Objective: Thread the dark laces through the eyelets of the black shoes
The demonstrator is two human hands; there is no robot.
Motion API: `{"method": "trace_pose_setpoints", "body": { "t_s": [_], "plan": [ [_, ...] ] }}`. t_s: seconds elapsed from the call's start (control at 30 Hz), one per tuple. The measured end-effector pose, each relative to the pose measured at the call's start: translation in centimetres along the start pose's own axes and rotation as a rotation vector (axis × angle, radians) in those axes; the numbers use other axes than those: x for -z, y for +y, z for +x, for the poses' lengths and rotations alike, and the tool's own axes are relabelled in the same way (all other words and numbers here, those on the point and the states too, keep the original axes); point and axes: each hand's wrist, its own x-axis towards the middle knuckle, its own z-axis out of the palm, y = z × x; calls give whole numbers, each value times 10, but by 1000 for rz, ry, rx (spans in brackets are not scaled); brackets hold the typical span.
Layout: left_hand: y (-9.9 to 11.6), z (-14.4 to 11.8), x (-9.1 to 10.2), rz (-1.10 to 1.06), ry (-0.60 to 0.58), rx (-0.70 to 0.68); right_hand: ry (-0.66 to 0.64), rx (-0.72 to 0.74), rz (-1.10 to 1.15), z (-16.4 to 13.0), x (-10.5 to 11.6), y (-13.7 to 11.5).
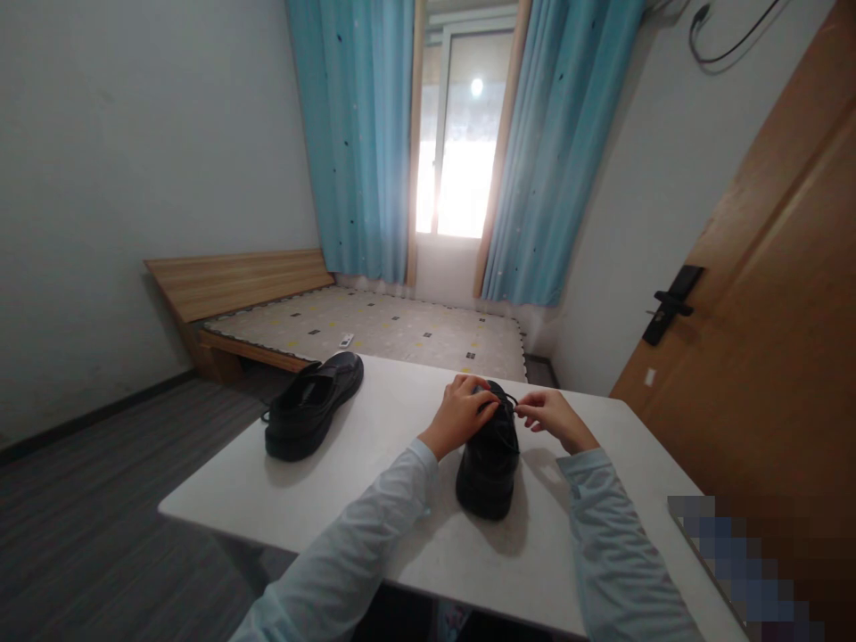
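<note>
Two black shoes sit on a white counter (pixel 401 535). The near shoe (pixel 488 473) stands upright toward the middle of the counter, heel toward the person, toe pointing away. Both hands work at its lace area. The left hand (pixel 460 412) rests on the top of the shoe from its left side, fingers curled down over the tongue and pressed together; what the fingertips grip is hidden under the hand. The right hand (pixel 552 416) comes in from the right side, thumb and forefinger pinching a thin black lace (pixel 512 403) just beside the left hand's fingers. The two hands almost touch above the shoe. Both forearms wear pale blue sleeves.

The other shoe (pixel 313 406) lies well apart at the far left of the counter, upright, turned at an angle with its toe toward the far edge, untouched.

Beyond the counter stands a low wooden bed (pixel 374 325) with a patterned mattress, blue curtains (pixel 361 134) frame a bright window, and a wooden door (pixel 769 312) stands at the right.
</note>
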Motion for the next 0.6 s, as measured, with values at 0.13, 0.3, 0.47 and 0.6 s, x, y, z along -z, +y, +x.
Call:
{"method": "trace_pose_setpoints", "body": {
  "t_s": [0.13, 0.3, 0.47, 0.6],
  "plan": [
    [0, 0, 0, 14, -7, -4, -17, -4, -37, 3, -1, 3],
    [-1, 0, -1, 36, -7, -12, -14, 14, -36, 5, -3, 7],
    [-1, 2, -4, 62, 4, -29, -18, 9, -29, 5, -2, 5],
    [0, 3, -4, 80, -1, -31, -35, 0, -39, 5, -2, 4]
  ]
}}
